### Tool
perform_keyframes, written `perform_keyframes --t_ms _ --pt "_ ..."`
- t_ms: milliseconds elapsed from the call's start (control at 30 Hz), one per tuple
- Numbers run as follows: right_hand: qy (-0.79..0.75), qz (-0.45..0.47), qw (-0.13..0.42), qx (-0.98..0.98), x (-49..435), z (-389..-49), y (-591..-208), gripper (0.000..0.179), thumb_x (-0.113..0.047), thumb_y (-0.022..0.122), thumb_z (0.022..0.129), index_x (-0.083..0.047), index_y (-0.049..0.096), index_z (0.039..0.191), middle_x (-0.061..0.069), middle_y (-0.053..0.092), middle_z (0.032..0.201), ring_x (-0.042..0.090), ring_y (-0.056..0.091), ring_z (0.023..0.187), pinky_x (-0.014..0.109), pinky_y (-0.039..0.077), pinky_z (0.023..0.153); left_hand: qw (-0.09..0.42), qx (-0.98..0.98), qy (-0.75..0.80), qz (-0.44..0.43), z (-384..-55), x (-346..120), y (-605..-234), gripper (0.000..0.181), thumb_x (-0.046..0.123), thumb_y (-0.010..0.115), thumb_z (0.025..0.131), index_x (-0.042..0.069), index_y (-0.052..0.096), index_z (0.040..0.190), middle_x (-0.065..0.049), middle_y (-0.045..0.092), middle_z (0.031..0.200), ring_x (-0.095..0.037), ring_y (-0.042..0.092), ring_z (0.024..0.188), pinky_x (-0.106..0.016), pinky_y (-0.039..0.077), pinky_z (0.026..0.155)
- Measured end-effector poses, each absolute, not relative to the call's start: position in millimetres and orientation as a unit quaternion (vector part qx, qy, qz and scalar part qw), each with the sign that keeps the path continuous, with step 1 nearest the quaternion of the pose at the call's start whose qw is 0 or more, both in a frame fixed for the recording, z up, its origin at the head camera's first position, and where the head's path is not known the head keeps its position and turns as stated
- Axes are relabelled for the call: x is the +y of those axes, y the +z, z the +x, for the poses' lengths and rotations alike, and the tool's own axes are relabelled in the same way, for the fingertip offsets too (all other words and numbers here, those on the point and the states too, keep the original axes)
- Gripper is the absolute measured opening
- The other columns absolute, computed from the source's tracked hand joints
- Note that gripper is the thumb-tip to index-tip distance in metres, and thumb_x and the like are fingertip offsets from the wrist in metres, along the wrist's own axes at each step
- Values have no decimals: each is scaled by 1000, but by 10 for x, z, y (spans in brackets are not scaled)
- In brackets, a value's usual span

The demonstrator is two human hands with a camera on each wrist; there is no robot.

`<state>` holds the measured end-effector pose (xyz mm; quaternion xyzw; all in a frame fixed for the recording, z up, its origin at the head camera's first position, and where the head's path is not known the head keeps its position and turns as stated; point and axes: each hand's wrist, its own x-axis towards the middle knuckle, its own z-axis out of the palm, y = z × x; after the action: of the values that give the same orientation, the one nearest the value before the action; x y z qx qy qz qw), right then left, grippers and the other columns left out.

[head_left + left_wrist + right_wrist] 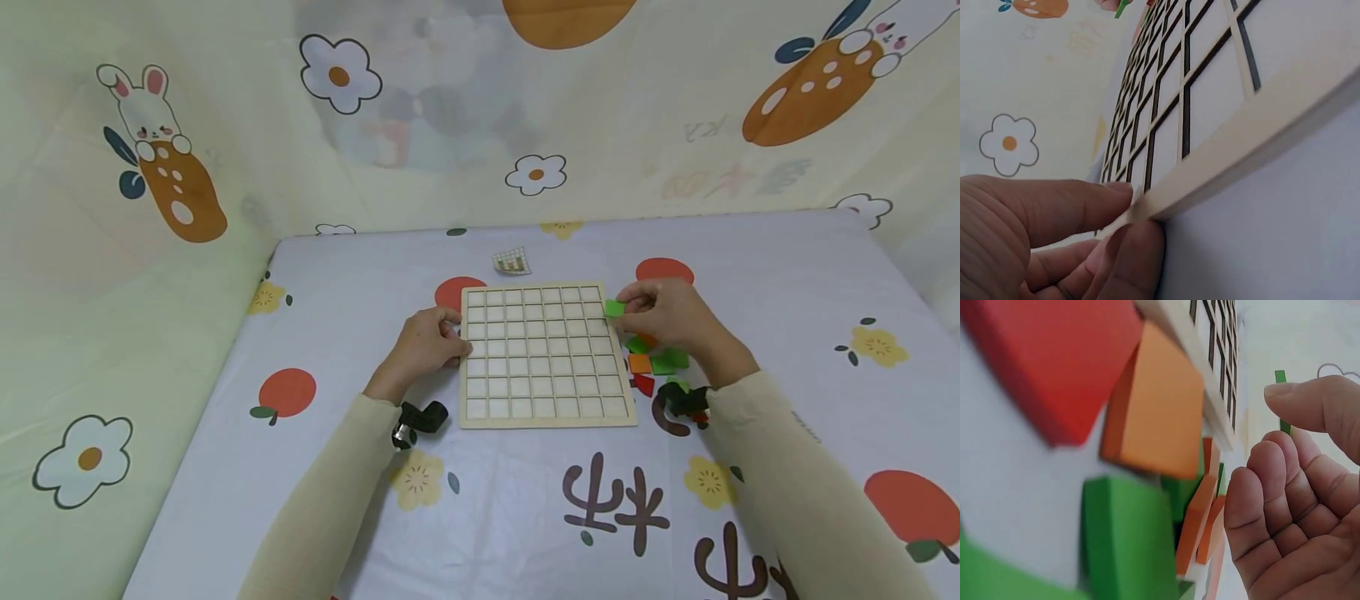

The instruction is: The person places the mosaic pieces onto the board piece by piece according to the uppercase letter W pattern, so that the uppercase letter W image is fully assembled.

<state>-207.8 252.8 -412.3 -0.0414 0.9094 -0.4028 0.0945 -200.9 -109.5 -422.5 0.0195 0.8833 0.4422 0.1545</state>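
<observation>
Right hand (667,312) pinches a green tile (615,309); left hand (422,342), thumb on top, pinches the board (547,422).
Only the head view shows the paper slip (512,262).

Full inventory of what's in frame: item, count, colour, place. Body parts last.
board: 1, pale wood, centre of the head view
held tile: 1, green, at the board's far right corner
green tiles: several, green, right of the board
orange tiles: several, orange, right of the board
red tile: at least 1, red, right of the board
card: 1, mostly white, beyond the board
tablecloth: 1, white with prints, under the board
backdrop: cream with prints, behind and at left
wrist cameras: 2, black, left and right of the board
sleeves: 2, beige, both arms
left hand: 1, bare, gripping the board's left edge
right hand: 1, bare, pinching the held tile
</observation>
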Motion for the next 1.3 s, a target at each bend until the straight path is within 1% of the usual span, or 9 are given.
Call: perform_keyframes --t_ms 167,367,667,800,1067,1300 --pt "-402 -71 95 908 2447 -2100 -4118 29 -11 78 90 2 72 114 13 67 99 26 59 91 22 51 71 156 884 440 11 -2000 -1084 -4223 51 9 79 89 -2 60 135 -9 63 92 -15 68 69 -24 50 63" --pt "-406 -79 113 903 2356 -2119 -4091 32 -15 84 87 1 73 112 12 68 99 26 60 92 21 51 73 151 879 453 11 -2015 -1089 -4274 50 7 80 88 -2 61 134 -9 65 92 -15 69 68 -24 50 63" --pt "-395 -94 128 905 2247 -2167 -4132 28 -14 84 87 -1 73 110 10 66 97 26 58 92 25 50 71 147 869 473 7 -2002 -1117 -4291 49 7 81 86 -1 63 131 -8 65 89 -15 69 66 -24 50 62" --pt "-392 -95 136 905 2216 -2182 -4156 28 -14 84 88 -2 73 111 10 66 96 26 58 92 26 51 74 141 865 482 8 -1999 -1122 -4302 47 5 81 86 -2 65 129 -7 65 86 -14 68 65 -23 50 61" --pt "-372 -104 149 910 2180 -2201 -4153 25 -11 81 89 -2 72 111 9 67 95 26 58 91 33 50 78 136 862 488 7 -1987 -1118 -4305 44 5 81 86 -2 65 127 -7 65 86 -14 67 66 -24 49 62" --pt "-369 -102 162 910 2171 -2219 -4157 25 -13 82 90 -3 72 110 9 66 95 25 58 92 34 51 79 140 863 485 1 -2016 -1121 -4333 44 8 82 87 0 66 126 -7 66 88 -14 68 68 -25 49 63"
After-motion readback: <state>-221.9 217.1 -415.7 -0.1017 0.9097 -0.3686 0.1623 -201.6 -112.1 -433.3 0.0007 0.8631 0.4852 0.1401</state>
